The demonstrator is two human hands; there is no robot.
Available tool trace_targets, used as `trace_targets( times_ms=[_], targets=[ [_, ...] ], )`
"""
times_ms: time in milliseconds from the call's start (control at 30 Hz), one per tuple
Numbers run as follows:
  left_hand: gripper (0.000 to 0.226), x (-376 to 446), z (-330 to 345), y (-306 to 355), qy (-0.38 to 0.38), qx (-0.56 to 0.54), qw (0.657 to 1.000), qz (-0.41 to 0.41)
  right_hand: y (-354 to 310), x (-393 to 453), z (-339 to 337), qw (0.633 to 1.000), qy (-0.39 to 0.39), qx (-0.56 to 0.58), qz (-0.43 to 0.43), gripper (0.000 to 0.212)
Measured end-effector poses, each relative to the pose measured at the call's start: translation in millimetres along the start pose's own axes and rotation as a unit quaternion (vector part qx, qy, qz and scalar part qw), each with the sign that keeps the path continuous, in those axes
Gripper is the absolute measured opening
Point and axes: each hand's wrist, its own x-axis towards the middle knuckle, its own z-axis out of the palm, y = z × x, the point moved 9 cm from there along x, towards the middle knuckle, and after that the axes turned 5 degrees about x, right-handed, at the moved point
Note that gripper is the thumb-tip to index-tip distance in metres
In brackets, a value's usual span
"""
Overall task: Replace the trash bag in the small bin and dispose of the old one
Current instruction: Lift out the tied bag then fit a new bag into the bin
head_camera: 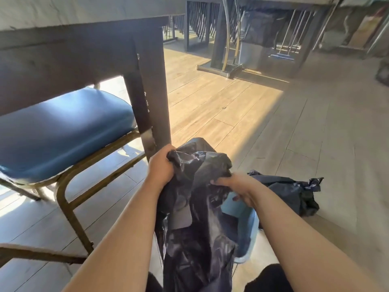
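Head view: both hands, left hand [161, 165] and right hand [235, 186], fingers clenched on a black bag [197, 207] over the small blue bin [246, 224]; another crumpled bag [294, 192] lies on the floor beside, apparently awaiting disposal.

No legible text appeared; small pale marks on the dark wooden table leg [147, 95], left, were unreadable.

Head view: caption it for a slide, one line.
Both hands, left hand and right hand, grip a black trash bag over the small blue bin.
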Motion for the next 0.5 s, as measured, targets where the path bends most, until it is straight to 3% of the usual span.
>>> trace_targets(
  times_ms=[67, 133, 233, 300, 367, 433, 500],
  targets=[
    [0.028, -1.8, -6.6, -4.8, 0.010, -0.006, 1.000, -0.015, 0.2, 3.1, -13.9, 0.996, 0.053, 0.066, -0.017, 0.031],
    [0.029, -2.9, -4.1, -10.9, 0.007, -0.034, 0.999, -0.039, -6.0, -1.5, -28.7, 0.991, 0.097, 0.081, -0.051, 0.035],
    [0.031, -2.6, 13.1, -21.2, -0.004, -0.062, 0.995, -0.074, -12.6, -11.7, -39.4, 0.991, 0.115, 0.025, -0.062, 0.080],
    [0.035, -3.0, 25.1, -26.3, -0.012, -0.058, 0.993, -0.101, -11.9, -18.7, -24.7, 0.998, 0.048, -0.026, -0.037, 0.117],
    [0.033, -4.8, 38.5, -29.8, -0.032, -0.043, 0.991, -0.122, -1.9, -21.5, -2.4, 0.996, -0.019, -0.082, -0.017, 0.132],
    [0.030, -8.3, 52.5, -35.5, -0.070, -0.023, 0.987, -0.141, 12.8, -10.1, 2.4, 0.984, -0.003, -0.177, -0.013, 0.122],
    [0.031, -12.4, 60.4, -42.6, -0.104, 0.007, 0.984, -0.148, 12.3, 5.8, -17.1, 0.954, 0.092, -0.281, -0.054, 0.088]
  ],
)
